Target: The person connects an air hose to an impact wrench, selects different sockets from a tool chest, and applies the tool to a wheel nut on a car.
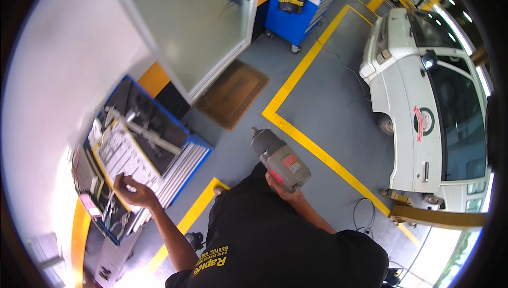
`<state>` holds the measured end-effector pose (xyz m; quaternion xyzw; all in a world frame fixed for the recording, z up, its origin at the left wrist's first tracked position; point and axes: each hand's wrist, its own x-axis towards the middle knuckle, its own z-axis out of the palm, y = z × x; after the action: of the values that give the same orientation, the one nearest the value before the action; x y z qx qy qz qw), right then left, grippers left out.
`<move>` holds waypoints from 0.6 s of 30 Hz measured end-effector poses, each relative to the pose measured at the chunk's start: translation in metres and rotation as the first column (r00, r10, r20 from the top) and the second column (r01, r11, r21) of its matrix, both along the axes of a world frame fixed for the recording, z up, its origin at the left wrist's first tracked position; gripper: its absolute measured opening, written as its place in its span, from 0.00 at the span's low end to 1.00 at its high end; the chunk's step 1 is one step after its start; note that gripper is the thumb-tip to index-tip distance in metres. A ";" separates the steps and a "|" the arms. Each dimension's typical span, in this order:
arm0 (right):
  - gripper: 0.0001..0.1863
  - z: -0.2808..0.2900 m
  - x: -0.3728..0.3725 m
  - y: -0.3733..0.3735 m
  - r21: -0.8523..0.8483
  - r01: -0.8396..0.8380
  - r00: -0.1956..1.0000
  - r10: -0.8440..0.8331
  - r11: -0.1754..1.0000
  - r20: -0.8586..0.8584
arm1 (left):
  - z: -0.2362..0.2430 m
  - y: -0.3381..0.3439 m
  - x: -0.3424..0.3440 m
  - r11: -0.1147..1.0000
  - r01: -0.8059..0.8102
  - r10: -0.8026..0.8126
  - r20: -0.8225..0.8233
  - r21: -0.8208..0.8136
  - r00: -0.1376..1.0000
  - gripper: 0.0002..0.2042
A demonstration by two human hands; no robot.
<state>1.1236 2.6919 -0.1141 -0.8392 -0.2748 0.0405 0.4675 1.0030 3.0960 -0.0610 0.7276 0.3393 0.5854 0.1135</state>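
Observation:
My right hand [284,188] is wrapped around a grey and black cordless impact wrench [283,160] with red accents, held in front of my body. Its drive end points away toward the far left, and the grip is mostly hidden by the tool's body. To the left, my left hand [135,191] hovers by the near edge of a white sheet [124,150] on top of a blue tool cart [190,163]. Its fingers are loosely bent and apart, with nothing visible in them. Pliers [123,224] and other hand tools lie in the cart's side tray near that hand.
A long metal tool [153,137] lies beyond the sheet on the cart. Ahead are a brown doormat [233,95], a glass door and a blue rolling tool cabinet [296,15]. A white van [410,108] stands right, beside a yellow lift arm [439,216]. A cable [365,216] loops on the floor.

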 end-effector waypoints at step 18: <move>0.28 0.013 0.278 -0.266 0.111 0.381 0.841 -0.295 0.918 -0.454 | 0.000 -0.311 0.533 0.355 0.664 -0.935 -0.260 -0.657 0.243 0.09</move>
<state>1.4013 2.4263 -0.1015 -0.7946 -0.0151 0.1127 0.5965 1.5361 2.7853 -0.0612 0.8933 0.0347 0.0809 0.4407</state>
